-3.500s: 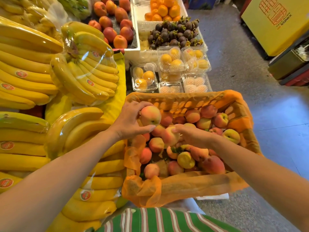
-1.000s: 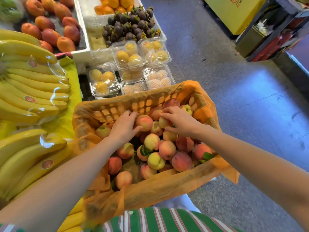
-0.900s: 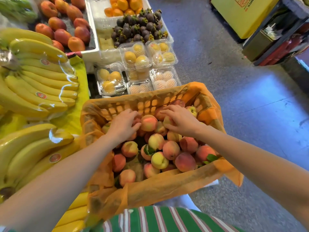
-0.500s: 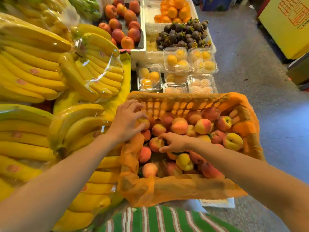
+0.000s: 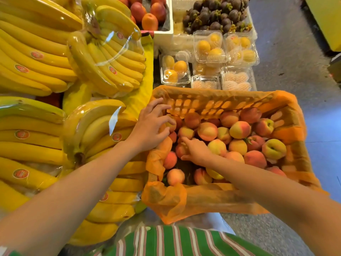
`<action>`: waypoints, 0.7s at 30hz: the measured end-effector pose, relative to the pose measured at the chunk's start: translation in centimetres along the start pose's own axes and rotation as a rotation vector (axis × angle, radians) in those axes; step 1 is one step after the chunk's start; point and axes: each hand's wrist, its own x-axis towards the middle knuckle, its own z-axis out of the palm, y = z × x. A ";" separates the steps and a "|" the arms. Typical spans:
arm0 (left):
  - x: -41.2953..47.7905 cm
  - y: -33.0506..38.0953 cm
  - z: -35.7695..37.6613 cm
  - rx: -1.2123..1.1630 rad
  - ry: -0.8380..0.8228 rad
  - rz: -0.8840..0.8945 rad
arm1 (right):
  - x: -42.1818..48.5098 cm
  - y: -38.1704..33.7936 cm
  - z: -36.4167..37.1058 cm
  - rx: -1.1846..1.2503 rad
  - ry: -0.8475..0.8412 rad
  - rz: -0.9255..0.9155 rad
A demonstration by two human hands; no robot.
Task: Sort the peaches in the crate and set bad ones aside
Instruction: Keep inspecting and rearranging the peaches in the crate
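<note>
Head view: the sorting is in mid-course. Both hands are down among the peaches (image 5: 239, 129) in the orange-lined crate (image 5: 217, 97), which stands beside the wrapped bananas (image 5: 103, 71). The left hand (image 5: 150, 126) curls its fingers and thumb around a far-corner peach (image 5: 172, 124) against the crate's left wall. The right hand (image 5: 196, 151) pinches a reddish peach (image 5: 180, 150) between forefinger and thumb, nearer the person. Most fruit is heaped toward the right side, and the near-left floor of the crate shows bare.

The step looks like checking fruit one by one. Next, each held peach probably needs lifting and turning to show bruises, with a light grip since ripe skin marks easily. No set-aside pile is visible.

A second ago both hands worked the far middle of the heap. Since then the left has shifted to the corner and the right has drawn nearer.
</note>
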 end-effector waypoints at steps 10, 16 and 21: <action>0.4 0.4 -0.7 0.117 -0.028 0.080 | -2.9 1.3 -6.2 0.688 -0.201 -0.095; 0.1 1.6 -1.1 0.259 -0.172 0.248 | -4.2 1.4 -8.2 1.124 -0.250 -0.057; -0.1 2.4 -1.6 0.091 -0.132 0.182 | -4.3 -0.1 -8.1 1.241 -0.380 -0.038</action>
